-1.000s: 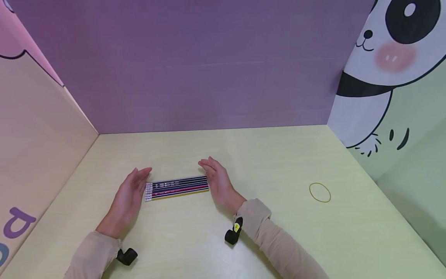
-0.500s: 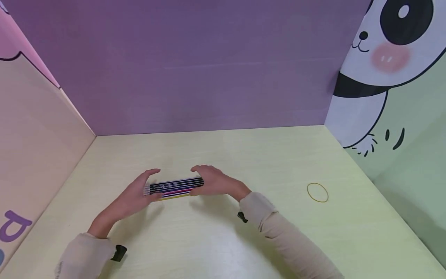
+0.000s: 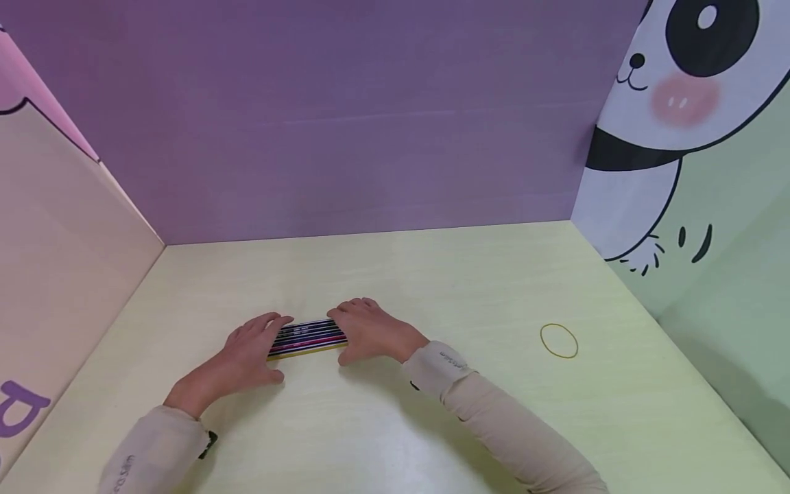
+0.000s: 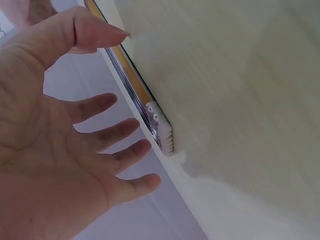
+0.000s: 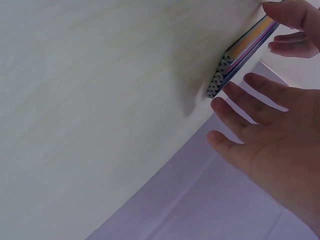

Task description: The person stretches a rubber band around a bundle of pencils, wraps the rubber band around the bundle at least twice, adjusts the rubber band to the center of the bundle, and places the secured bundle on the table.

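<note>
Pencils (image 3: 308, 338) on pale tabletop (image 3: 345, 425); purple wall (image 3: 370, 123) behind.

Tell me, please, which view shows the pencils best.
The head view: it shows the pencils side by side, though the left hand and right hand hide the ends. The left wrist view shows eraser ends; the right wrist view, the opposite ends.

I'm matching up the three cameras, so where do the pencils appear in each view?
Head: pencils left of and below centre, between the left hand and right hand.
Left wrist: pencils slanting from the top edge, left of centre, to their erasers near the middle.
Right wrist: pencils at upper right.
Shared landmark: the purple wall beyond the table.
</note>
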Demonstrator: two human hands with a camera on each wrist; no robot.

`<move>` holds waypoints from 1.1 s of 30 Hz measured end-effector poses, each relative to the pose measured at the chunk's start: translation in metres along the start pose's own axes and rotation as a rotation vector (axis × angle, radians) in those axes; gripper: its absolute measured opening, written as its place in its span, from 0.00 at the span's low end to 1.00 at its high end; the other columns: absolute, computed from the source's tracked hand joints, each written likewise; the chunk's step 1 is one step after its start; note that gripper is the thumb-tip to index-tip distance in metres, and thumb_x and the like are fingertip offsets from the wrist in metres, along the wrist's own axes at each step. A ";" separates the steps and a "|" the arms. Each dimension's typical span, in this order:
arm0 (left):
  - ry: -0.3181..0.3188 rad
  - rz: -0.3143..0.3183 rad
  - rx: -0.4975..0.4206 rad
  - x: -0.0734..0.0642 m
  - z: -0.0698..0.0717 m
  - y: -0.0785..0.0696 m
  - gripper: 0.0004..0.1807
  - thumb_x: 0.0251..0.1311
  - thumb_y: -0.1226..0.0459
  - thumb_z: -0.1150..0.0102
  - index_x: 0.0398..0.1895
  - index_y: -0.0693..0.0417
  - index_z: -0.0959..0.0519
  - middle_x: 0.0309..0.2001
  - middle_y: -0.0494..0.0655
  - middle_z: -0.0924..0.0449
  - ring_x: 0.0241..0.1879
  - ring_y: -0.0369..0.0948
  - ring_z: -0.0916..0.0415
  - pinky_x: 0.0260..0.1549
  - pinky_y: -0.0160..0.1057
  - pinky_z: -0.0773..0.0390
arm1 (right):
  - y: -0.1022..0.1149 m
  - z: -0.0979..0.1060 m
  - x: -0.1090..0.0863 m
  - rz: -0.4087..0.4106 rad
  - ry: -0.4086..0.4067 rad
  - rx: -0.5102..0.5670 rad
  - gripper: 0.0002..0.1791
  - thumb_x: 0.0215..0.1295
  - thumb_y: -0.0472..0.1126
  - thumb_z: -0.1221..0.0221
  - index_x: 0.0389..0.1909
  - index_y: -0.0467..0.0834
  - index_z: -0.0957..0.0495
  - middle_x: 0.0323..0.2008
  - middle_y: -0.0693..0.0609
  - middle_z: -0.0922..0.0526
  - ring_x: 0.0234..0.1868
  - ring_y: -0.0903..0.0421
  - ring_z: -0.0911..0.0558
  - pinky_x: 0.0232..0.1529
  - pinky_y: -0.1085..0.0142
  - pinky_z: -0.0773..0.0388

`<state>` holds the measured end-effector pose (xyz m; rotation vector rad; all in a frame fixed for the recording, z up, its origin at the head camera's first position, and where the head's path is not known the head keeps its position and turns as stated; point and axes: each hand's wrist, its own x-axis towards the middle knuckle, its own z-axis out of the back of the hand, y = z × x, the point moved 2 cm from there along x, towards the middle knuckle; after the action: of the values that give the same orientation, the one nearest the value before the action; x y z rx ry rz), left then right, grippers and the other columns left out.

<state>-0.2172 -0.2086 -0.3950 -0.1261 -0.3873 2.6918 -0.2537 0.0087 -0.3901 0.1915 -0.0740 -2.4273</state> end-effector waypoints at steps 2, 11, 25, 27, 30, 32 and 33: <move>0.003 -0.005 0.012 0.001 0.000 0.000 0.47 0.45 0.63 0.24 0.69 0.63 0.37 0.66 0.66 0.38 0.65 0.65 0.41 0.60 0.72 0.41 | 0.000 -0.002 0.002 -0.004 -0.008 -0.021 0.39 0.58 0.58 0.34 0.68 0.47 0.33 0.63 0.54 0.27 0.64 0.54 0.31 0.71 0.58 0.41; 0.058 0.016 0.065 0.007 0.005 -0.001 0.42 0.46 0.62 0.26 0.66 0.63 0.33 0.61 0.63 0.34 0.58 0.60 0.35 0.58 0.69 0.38 | 0.004 -0.002 0.008 -0.029 -0.010 -0.045 0.35 0.55 0.58 0.33 0.62 0.48 0.27 0.59 0.54 0.27 0.57 0.54 0.29 0.62 0.52 0.34; 0.027 -0.009 0.099 0.016 0.006 -0.003 0.35 0.44 0.64 0.25 0.57 0.59 0.29 0.51 0.58 0.30 0.50 0.55 0.33 0.55 0.67 0.35 | 0.002 0.004 0.014 -0.045 -0.019 -0.072 0.24 0.55 0.53 0.33 0.51 0.50 0.23 0.53 0.55 0.25 0.48 0.55 0.28 0.53 0.55 0.30; 0.025 -0.011 0.097 0.018 0.006 -0.003 0.33 0.44 0.65 0.25 0.56 0.58 0.28 0.49 0.56 0.31 0.48 0.54 0.33 0.53 0.66 0.34 | 0.001 0.004 0.014 -0.046 -0.024 -0.067 0.22 0.55 0.52 0.32 0.49 0.50 0.23 0.51 0.55 0.24 0.46 0.55 0.28 0.48 0.58 0.30; 0.026 -0.015 0.097 0.020 0.008 -0.002 0.30 0.44 0.66 0.26 0.53 0.56 0.28 0.45 0.54 0.31 0.44 0.53 0.33 0.50 0.64 0.32 | 0.001 0.004 0.016 -0.043 -0.025 -0.058 0.21 0.55 0.51 0.32 0.47 0.49 0.23 0.46 0.56 0.25 0.43 0.56 0.29 0.43 0.61 0.31; 0.027 -0.021 0.098 0.021 0.009 -0.002 0.28 0.44 0.66 0.27 0.51 0.55 0.28 0.43 0.52 0.30 0.42 0.52 0.33 0.47 0.62 0.32 | 0.001 0.004 0.017 -0.041 -0.020 -0.051 0.19 0.56 0.50 0.32 0.46 0.49 0.23 0.43 0.57 0.26 0.42 0.56 0.30 0.41 0.62 0.32; 0.030 -0.022 0.097 0.021 0.009 -0.001 0.28 0.44 0.66 0.27 0.50 0.54 0.28 0.42 0.51 0.31 0.40 0.51 0.33 0.47 0.61 0.32 | 0.001 0.005 0.017 -0.041 -0.017 -0.048 0.18 0.56 0.50 0.32 0.45 0.49 0.23 0.41 0.57 0.27 0.41 0.56 0.30 0.40 0.62 0.33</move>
<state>-0.2374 -0.2007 -0.3867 -0.1328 -0.2464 2.6777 -0.2669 -0.0034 -0.3872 0.1519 -0.0200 -2.4693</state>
